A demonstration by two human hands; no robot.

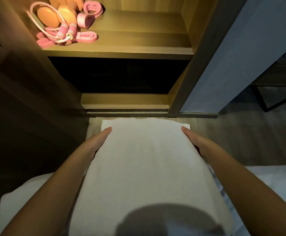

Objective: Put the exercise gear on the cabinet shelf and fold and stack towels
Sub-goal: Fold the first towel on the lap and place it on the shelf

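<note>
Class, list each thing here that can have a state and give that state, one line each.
Towel: folded, held flat between both hands.
Left hand: straight fingers against the towel's left edge.
Right hand: straight fingers against its right edge.
Jump rope: coiled on the shelf.
Resistance band: lying beside the rope.
Cabinet shelf: lit, open-fronted.

Left hand (99, 142), 9 o'clock of frame centre: bare, fingers long and slim. Right hand (195, 142), 3 o'clock: bare likewise. Left forearm (53, 184) and right forearm (241, 188) uncovered along their whole visible length, to 7 and 5 o'clock.
</note>
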